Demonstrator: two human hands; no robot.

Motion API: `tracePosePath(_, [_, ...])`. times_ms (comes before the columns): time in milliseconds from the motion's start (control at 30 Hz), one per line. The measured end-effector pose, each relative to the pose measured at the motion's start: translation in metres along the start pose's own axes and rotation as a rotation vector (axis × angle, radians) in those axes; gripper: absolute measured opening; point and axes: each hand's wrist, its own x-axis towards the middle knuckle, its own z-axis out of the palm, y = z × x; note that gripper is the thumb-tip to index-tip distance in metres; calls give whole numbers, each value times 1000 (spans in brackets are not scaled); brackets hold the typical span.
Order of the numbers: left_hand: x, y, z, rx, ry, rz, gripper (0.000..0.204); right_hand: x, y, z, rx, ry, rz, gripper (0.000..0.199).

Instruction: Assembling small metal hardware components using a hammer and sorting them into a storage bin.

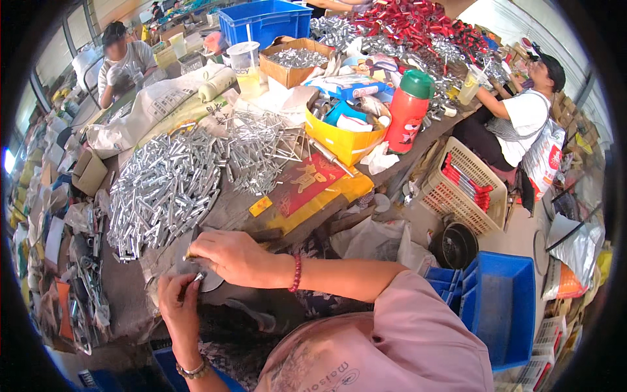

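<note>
My left hand [179,302], with a beaded bracelet at its wrist, pinches a small silver metal piece [199,277] at the front edge of the table. Just above it, my right hand [228,257], with a red bead bracelet, has its fingers pressed together; whatever is in them is too small to name. A large heap of short silver metal tubes [163,189] lies beyond both hands. To the right of that heap is a looser pile of thin metal rods [261,144]. A red and yellow printed sheet [310,186] lies on the table beside them.
A yellow box [346,145] of odds and ends stands beside a red bottle with green lid [409,112]. Behind are a drink cup [245,68], a carton of metal pieces [294,59] and a blue crate [261,23]. Blue bins [499,307] sit at right; two people work across the table.
</note>
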Motion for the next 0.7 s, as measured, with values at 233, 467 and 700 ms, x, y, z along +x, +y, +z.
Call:
tracePosePath(233, [-1,-2,-1,-64,-10,-28,13,1,-14,-8,1,-47,18,20])
tracePosePath(467, [1,-3,2,-105,13,-50,11,-10,-16,-23,-222,-96,-7,15])
tracePosePath(700, [-8,-13,-8,-20,3,-77,10,-5,-15,-22,-276,-237,-53,11])
